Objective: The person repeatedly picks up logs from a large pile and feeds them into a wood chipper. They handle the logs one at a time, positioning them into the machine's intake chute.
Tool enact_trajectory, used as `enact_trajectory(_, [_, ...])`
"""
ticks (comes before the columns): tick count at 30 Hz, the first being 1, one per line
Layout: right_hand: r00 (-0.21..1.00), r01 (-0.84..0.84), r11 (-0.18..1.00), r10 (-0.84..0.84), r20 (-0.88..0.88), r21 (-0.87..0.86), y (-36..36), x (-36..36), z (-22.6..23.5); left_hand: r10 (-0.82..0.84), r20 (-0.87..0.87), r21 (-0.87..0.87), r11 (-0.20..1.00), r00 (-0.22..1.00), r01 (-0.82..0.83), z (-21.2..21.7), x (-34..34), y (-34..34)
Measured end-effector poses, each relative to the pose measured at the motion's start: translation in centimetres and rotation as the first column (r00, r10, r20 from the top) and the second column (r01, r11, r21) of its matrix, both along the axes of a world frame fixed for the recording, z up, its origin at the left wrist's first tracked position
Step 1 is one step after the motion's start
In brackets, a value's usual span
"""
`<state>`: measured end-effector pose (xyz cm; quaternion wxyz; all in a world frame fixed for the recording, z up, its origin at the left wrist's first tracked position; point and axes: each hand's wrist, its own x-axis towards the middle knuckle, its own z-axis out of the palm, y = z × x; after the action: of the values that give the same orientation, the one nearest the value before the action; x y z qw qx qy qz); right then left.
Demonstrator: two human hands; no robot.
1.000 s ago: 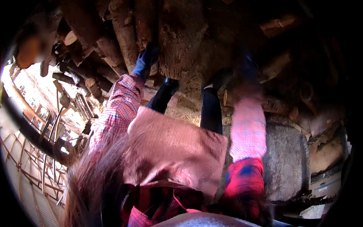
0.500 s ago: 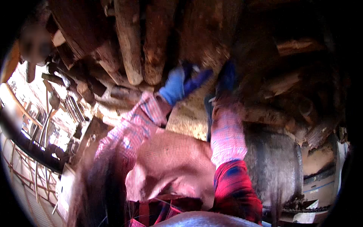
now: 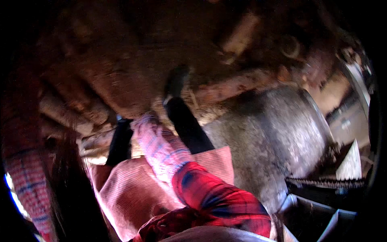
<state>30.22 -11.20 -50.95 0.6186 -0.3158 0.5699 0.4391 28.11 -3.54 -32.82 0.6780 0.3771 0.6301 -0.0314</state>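
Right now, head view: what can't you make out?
Left hand: head view, lost in deep shadow beyond the checked left sleeve.
Right hand: head view, lost in shadow and blur past the right sleeve; any grip can't be told.
Upper logs: head view, darkness and blur hide their outlines.
Toothed strip: head view, right end fades into the dark fisheye rim.

Thick brown log, lying in shadow at 10 o'clock from the middle of the view (image 3: 121,86).
Its broad, rough-looking surface is dull reddish brown and motion-blurred; the nearer end slants toward 5 o'clock, while the farther end, toward 11, is lost in darkness.
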Motion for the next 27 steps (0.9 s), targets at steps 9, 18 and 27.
enact_trajectory(9, [0.950, 0.201, 0.956, -0.137, 0.282, -0.214, -8.8, 6.7, 6.4, -0.217, 0.232, -0.103, 0.964, 0.948, 0.245, -3.7, 6.9, -0.1])
enact_trajectory(18, [0.622, 0.318, 0.932, -0.066, 0.781, -0.175, -29.2, 34.8, 27.6, -0.272, 0.436, -0.014, 0.951, 0.858, 0.309, -0.9, 25.8, 2.6])
enact_trajectory(27, [0.805, 0.200, 0.885, 0.097, 0.586, -0.421, -18.0, 21.2, 28.4, -0.256, 0.966, 0.238, 0.942, 0.045, 0.235, 15.0, 38.1, -12.3])
